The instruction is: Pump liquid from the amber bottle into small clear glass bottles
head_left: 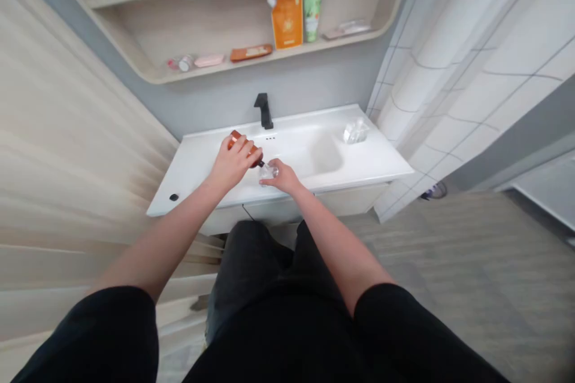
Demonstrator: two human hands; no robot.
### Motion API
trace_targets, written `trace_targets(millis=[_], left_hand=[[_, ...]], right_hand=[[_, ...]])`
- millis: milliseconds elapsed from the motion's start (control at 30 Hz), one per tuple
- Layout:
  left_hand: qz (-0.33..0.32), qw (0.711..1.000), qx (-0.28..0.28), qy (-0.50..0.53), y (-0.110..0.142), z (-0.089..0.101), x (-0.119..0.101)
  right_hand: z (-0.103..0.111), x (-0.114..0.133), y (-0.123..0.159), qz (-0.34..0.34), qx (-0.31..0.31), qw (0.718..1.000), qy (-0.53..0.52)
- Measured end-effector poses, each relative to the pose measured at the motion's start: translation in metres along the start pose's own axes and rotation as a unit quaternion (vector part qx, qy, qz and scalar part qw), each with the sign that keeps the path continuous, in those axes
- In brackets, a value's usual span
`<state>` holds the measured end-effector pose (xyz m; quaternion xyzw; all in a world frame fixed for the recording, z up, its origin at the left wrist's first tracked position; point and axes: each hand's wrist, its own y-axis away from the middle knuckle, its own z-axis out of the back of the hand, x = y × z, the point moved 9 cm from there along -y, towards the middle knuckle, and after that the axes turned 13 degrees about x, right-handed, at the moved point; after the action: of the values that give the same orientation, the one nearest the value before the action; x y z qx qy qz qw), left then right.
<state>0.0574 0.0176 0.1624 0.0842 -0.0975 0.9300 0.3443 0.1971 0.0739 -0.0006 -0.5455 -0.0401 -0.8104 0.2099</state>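
Over the white sink (309, 155), the left hand (231, 164) has its fingers (242, 146) wrapped around an orange bottle (234, 141), which is tipped on its side. The right hand (285, 178) holds a small clear glass bottle (268, 173) in its curled fingers. The orange bottle's dark tip (260, 163) is right by the glass bottle's top, maybe touching it. A black tap (264, 112) stands behind them.

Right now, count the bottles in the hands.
2: an amber bottle tipped in the left hand, its dark neck at a small clear glass bottle held in the right hand, both above the white basin.
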Motion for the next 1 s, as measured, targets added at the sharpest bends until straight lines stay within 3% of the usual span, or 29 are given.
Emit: trace_targets(millis=[233,700,867,1000], left_hand=[[-0.011,1.000,0.007,-0.010,-0.0003,-0.0009,-0.0011],[-0.078,0.996,-0.035,-0.037,-0.0042,0.0050,-0.0068],[-0.081,0.996,-0.004,-0.041,-0.0080,0.0054,-0.0086],[-0.064,0.998,-0.015,-0.023,-0.0046,0.0040,-0.0028]], right_hand=[[0.0006,0.0004,-0.0004,-0.010,0.005,1.000,0.006],[0.0022,0.0036,0.0005,-0.004,0.016,1.000,-0.007],[0.0036,0.0033,0.0010,0.003,0.010,1.000,-0.020],[0.0033,0.0019,0.0007,0.008,0.009,0.999,-0.030]])
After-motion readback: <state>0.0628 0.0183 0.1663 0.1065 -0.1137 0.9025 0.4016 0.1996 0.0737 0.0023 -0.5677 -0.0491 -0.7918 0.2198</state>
